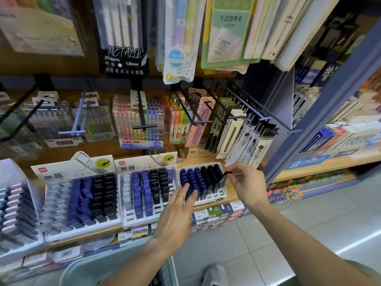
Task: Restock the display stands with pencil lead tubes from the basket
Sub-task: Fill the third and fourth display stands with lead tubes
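A slim black plastic pencil lead tube (223,178) sits pinched in the fingertips of the right hand (246,183), right of the frame's centre, its lower end dipping into the rightmost column of the small white cardboard display stand (221,196) on the pale wooden shelf (237,200). That stand already carries rows of blue tubes on its left side and black ones on its right. The right forearm runs in from the lower right corner, wrist bent a little, the back of the hand turned up and the thumb and forefinger closed on the tube's top.

The left hand (178,211) reaches up from the bottom centre, palm down, fingers straight and slightly fanned, their tips resting on the blue tubes at the stand's front left; a gold ring (181,197) shows on one finger. It grips nothing.

Left of it stand two larger white display stands (147,164) with printed header cards, partly filled with blue and black tubes and with open slots in their left columns. At the bottom edge, under the left forearm, is the rim of a pale green plastic basket (115,260). Packs of pens hang from black hooks (144,120) across the upper half of the frame.
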The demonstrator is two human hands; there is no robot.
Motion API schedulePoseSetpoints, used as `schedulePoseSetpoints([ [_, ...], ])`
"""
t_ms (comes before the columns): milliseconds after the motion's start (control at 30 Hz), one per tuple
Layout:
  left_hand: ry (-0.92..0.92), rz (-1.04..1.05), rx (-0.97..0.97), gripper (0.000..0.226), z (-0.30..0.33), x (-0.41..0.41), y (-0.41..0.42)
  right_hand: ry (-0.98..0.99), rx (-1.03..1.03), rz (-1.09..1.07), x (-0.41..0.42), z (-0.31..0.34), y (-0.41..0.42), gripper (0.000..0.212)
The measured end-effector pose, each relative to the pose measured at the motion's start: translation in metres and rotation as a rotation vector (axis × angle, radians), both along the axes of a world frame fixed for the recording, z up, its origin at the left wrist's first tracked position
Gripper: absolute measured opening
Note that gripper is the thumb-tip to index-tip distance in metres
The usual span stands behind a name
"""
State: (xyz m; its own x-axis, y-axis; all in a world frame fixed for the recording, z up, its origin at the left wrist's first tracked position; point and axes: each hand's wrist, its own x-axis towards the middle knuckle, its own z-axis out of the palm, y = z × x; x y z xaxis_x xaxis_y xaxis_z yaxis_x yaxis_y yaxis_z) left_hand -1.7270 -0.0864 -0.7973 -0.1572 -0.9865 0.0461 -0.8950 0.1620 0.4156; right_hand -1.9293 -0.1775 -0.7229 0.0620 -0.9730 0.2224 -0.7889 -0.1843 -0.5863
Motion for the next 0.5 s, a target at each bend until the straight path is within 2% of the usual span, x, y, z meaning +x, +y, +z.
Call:
schedulePoseSetpoints([
  [167, 0.029, 0.006, 0.030, 0.089, -0.012, 0.000, 0.003, 0.086, -0.033, 0.024, -0.005, 0.000, -0.009, 0.017],
  [333, 0.047, 0.007, 0.046, 0.091, -0.012, 0.001, 0.002, 0.234, 0.050, 0.098, -0.009, -0.027, -0.015, 0.022],
  [500, 0.062, 0.000, 0.045, 0.090, -0.013, 0.002, 0.001, 0.270, 0.065, 0.146, -0.010, -0.043, -0.020, 0.025],
])
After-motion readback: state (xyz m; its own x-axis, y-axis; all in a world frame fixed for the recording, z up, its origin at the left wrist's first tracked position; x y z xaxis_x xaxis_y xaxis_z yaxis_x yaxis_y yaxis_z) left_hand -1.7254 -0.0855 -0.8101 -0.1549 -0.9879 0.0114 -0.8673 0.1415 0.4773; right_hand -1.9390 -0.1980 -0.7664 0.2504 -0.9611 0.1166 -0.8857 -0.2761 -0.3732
